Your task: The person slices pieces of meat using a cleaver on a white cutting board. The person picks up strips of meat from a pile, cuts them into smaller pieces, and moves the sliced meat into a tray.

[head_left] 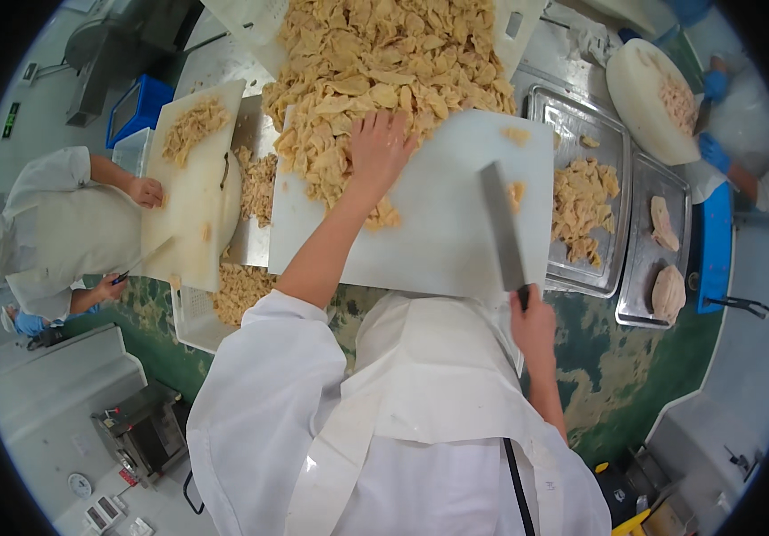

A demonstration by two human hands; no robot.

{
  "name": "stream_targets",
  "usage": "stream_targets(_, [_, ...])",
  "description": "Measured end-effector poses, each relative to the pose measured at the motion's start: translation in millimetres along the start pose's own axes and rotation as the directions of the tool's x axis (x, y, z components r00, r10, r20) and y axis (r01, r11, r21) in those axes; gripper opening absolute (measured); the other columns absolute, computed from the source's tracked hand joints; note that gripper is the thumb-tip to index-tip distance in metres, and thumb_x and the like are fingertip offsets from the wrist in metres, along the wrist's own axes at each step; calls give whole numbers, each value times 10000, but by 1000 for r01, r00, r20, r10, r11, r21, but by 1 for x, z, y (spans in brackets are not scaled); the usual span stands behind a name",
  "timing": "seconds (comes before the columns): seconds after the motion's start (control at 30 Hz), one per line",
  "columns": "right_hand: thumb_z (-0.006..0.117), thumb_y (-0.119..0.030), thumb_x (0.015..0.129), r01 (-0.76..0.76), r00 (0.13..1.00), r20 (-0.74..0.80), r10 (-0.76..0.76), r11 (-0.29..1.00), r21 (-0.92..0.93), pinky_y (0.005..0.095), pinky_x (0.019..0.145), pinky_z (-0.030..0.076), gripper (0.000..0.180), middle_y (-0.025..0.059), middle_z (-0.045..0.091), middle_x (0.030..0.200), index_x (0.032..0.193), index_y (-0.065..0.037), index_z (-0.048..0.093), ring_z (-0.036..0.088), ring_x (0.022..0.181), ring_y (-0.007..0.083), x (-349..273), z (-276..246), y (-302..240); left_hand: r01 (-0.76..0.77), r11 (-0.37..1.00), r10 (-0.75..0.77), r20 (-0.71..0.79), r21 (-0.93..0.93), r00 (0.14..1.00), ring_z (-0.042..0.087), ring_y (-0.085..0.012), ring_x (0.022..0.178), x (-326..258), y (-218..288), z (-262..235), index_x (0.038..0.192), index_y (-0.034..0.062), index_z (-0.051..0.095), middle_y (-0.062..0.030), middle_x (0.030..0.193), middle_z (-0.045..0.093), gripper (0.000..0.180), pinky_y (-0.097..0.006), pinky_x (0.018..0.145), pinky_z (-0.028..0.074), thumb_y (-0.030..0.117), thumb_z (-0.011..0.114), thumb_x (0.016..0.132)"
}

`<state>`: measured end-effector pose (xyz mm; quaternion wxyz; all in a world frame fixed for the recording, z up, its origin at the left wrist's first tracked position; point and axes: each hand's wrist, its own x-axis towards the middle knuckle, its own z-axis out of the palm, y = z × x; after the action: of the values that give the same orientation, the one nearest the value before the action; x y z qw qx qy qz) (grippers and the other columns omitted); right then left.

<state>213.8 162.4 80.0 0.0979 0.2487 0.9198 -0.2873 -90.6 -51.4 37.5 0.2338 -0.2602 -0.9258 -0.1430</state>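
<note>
My left hand [382, 150] rests on the near side of a large heap of pale yellow raw meat pieces [393, 54], which look like poultry skin. Its fingers are stretched and apart. In front of me lies a white cutting board [348, 250], partly covered by the heap. My right hand [534, 323] grips the dark handle of a broad-bladed knife [502, 223], at the board's near right. The blade, slightly blurred, points away from me over the board. One small meat piece [516, 195] sits right beside the blade, and another [516, 136] is near the far right corner.
To the right, a metal tray [621, 188] holds more pieces; another tray [627, 299] carries two pale lumps. At left, a co-worker [63, 214] holds a knife at a cutting board [192, 183]. A white crate [189, 317] of pieces stands below. Blue-gloved hands [715, 116] work at far right.
</note>
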Motion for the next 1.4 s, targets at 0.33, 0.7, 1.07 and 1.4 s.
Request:
stream_targets(0.33, [559,-310,953,-178,970,-161,182,983,38,540,657,487,308,251,659,765,1023,-10,562,632,755,474,-6,-19,28,397,768,-203,397,-502,895,638,-213,733,31,2,20,1061,37,704,-102,900,719,356,-345,731,482,283,774,814])
stream_targets(0.7, [570,-291,951,-136,985,-95,141,989,55,535,588,454,266,216,607,630,935,-27,542,606,652,462,-4,-19,21,224,831,-31,361,-509,932,612,-269,765,-50,117,27,965,56,669,-87,894,634,246,-378,707,526,255,730,836])
stream_targets(1.07, [574,-242,949,101,994,-22,-107,975,-196,507,543,467,195,186,600,604,916,-56,526,614,597,427,8,-13,19,-35,845,95,86,-533,992,589,-259,794,-97,99,26,876,69,635,-63,872,616,186,-381,697,487,99,769,752])
stream_targets(1.4, [563,-274,953,143,990,22,-141,980,-136,523,556,481,231,202,617,627,934,-46,532,620,614,439,-11,-8,-5,-66,880,113,73,-470,991,594,-234,832,-109,86,17,871,92,637,-42,860,607,137,-356,704,457,68,726,771])
